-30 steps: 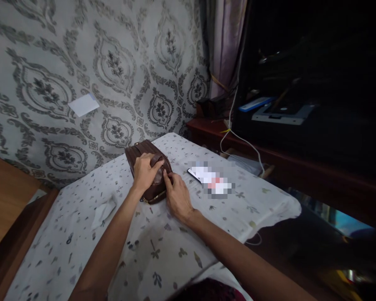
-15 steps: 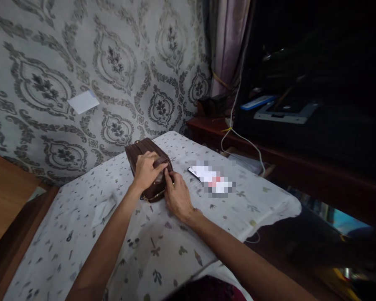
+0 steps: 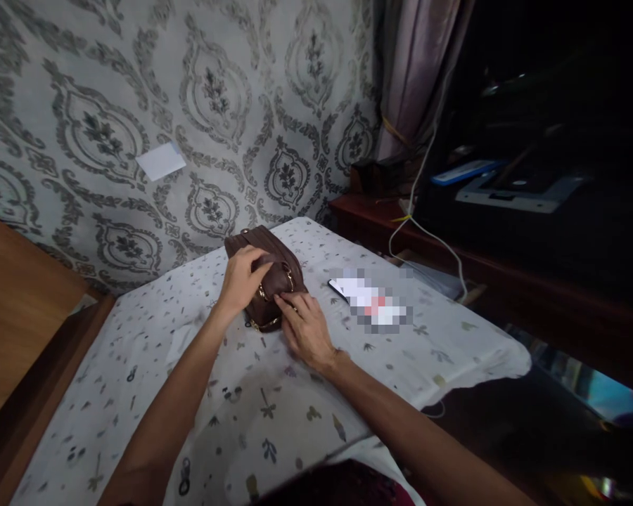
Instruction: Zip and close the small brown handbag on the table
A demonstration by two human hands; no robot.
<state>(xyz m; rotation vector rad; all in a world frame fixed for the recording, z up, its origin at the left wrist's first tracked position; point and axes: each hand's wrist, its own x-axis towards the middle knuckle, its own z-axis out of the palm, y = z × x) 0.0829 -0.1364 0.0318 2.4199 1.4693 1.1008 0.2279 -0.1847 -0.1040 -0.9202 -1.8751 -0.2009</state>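
A brown leather-like handbag (image 3: pixel 275 280) with gold-coloured zips or trim lies on the bed or table cover, its small front pocket facing up. Over the left part of the bag arches my left hand (image 3: pixel 241 277), thumb and fingers apart with a gap between them. My right hand (image 3: pixel 307 327) grips the bag's near right side, its fingertips pressed on the pocket by the gold edging. What lies under the right palm is hidden.
A phone (image 3: pixel 340 288), mostly pixelated, lies right of the bag on the patterned white cloth (image 3: pixel 264 393). A white card (image 3: pixel 161 161) shows against the patterned wall. Beyond the cloth's right edge are a white cable (image 3: pixel 432 239) and a dark red shelf (image 3: pixel 363 214).
My left thumb and fingers have come apart from a pinch on the bag. The pocket's gold edging now shows more fully. The whole view has shifted, moving the scene rightward.
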